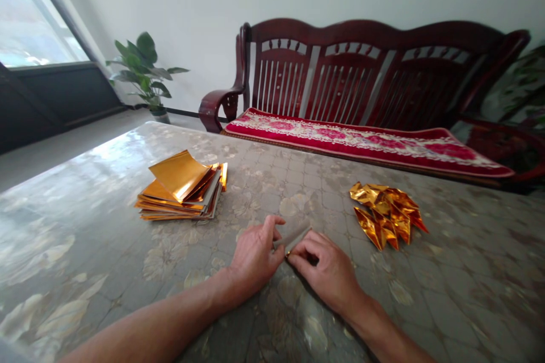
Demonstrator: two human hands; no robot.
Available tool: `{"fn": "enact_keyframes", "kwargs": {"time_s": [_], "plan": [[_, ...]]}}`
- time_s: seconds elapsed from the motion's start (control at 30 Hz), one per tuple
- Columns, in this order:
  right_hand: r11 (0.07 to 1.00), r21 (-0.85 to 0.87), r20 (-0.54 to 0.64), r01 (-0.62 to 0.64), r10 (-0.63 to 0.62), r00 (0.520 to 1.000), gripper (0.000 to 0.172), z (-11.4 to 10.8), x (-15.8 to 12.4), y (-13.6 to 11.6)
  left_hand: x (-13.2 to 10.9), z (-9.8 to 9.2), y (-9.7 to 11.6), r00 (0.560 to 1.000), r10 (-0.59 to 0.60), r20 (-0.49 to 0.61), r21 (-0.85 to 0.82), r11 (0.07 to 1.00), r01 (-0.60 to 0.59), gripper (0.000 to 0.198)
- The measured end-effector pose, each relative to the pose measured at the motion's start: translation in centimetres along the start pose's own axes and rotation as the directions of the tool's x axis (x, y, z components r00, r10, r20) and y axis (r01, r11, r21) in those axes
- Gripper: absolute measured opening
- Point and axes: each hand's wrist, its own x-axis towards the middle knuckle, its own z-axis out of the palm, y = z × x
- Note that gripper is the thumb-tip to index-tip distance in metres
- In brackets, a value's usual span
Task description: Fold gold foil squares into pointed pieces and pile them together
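Note:
My hands meet near the table's front edge, holding a narrow folded strip of paper (294, 237) with a grey back and a thin gold edge. My left hand (255, 252) pinches its left end between thumb and fingers. My right hand (323, 269) presses on its lower end, and the fingers hide part of the strip. To the left lies a loose stack of square gold foil sheets (181, 193), with the top sheet curling up. A heap of folded gold foil pieces (385, 215) sits to the right, nearer my right hand.
The hands work on a glossy, patterned grey tabletop (272, 181). Behind it stands a dark red wooden bench (361, 68) with a red floral cushion (340, 142). A potted green plant (142, 71) stands by a bright window (34, 17).

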Motion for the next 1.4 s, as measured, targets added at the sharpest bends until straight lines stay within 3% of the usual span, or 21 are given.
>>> {"fn": "enact_keyframes", "kwargs": {"time_s": [0.13, 0.37, 0.93, 1.4], "plan": [[0.998, -0.054, 0.003, -0.044, 0.044, 0.999, 0.019, 0.14, 0.17, -0.08, 0.01, 0.09, -0.13, 1.0, 0.008, -0.006, -0.001, 1.0, -0.008, 0.043], [0.977, -0.198, -0.034, -0.073, 0.068, 0.997, 0.017, 0.57, 0.36, 0.02, -0.11, 0.17, -0.11, 1.0, 0.009, -0.014, -0.005, 1.0, -0.009, 0.041], [0.972, -0.215, -0.08, -0.096, 0.08, 0.994, 0.016, 0.81, 0.49, 0.01, -0.19, -0.02, 0.04, 1.0, 0.013, 0.009, -0.022, 1.0, -0.013, 0.037], [0.967, -0.24, -0.071, -0.089, 0.073, 0.995, 0.014, 0.8, 0.42, -0.15, -0.05, -0.15, 0.3, 1.0, -0.003, 0.027, 0.029, 1.0, 0.002, 0.048]]}}
